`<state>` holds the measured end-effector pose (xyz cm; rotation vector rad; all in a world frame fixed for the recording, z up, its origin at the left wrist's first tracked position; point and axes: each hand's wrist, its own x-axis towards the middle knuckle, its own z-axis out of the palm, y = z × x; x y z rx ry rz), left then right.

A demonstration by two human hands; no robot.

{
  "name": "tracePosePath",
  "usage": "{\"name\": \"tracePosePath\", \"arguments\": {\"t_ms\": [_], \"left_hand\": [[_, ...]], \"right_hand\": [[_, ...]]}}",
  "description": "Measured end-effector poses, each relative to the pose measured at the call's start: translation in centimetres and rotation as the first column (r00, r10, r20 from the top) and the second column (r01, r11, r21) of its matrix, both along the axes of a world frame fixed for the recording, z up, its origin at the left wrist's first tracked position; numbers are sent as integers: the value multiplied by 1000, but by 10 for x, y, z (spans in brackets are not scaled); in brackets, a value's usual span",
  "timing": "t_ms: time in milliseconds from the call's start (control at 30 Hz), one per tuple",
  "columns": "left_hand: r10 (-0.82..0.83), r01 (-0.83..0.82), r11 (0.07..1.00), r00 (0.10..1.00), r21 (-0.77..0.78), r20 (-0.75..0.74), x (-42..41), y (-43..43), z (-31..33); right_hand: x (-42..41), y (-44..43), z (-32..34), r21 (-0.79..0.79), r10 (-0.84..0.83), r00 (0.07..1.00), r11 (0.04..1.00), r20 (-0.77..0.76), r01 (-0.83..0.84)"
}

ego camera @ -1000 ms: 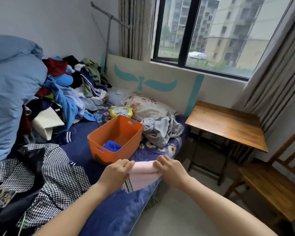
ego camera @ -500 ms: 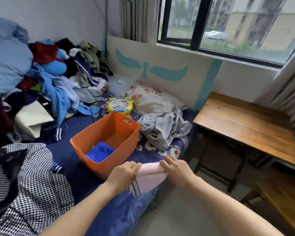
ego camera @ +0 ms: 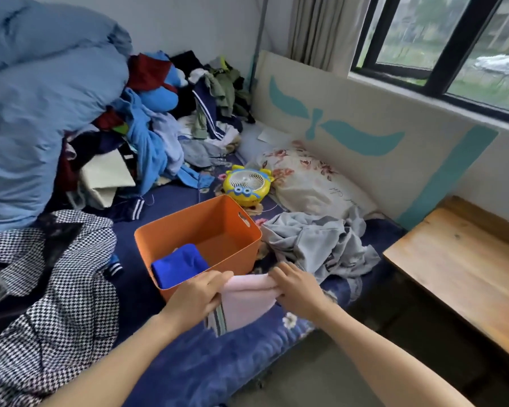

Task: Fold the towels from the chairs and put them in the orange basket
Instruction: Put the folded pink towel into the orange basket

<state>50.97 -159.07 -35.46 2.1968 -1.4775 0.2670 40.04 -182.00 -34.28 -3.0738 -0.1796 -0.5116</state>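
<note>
Between both hands, folded pink towel [ego camera: 245,301] is pinched at its top edge: left hand [ego camera: 199,299] and right hand [ego camera: 299,290] both clamped on it. Just beyond the knuckles, orange basket [ego camera: 218,218] contains blue towel [ego camera: 178,264].

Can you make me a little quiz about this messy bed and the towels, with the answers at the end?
1. What colour is the towel already lying in the orange basket?
2. True or false: the pink towel is held by only one hand.
3. Which toy-like thing sits just behind the basket: A a yellow fan, B a red ball, C a green car?

Key
1. Blue.
2. False: the left hand and the right hand both grip its top edge.
3. A.
</note>
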Motion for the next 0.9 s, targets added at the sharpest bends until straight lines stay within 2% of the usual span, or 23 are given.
{"name": "tracePosePath", "arguments": {"t_ms": [67, 200, 367, 567, 700, 900], "left_hand": [[52, -50, 998, 997, -39, 51, 21, 0, 12], [139, -132, 990, 980, -56, 139, 75, -1, 19], [178, -175, 984, 979, -43, 95, 140, -17, 3], [186, -182, 980, 982, 81, -36, 193, -41, -33], [249, -202, 962, 926, 185, -283, 218, -56, -51], [371, -264, 909, 863, 321, -342, 248, -82, -67]], "right_hand": [[28, -7, 8, 45, 37, 999, 998, 28, -39], [93, -14, 20, 23, 110, 991, 993, 70, -112], [174, -32, 17, 1, 193, 981, 981, -16, -193], [231, -58, -9, -4, 146, 951, 988, -273, -153], [256, -65, -26, -41, 114, 926, 990, -361, -138], [304, -84, -51, -75, 85, 883, 988, -463, -134]]}}
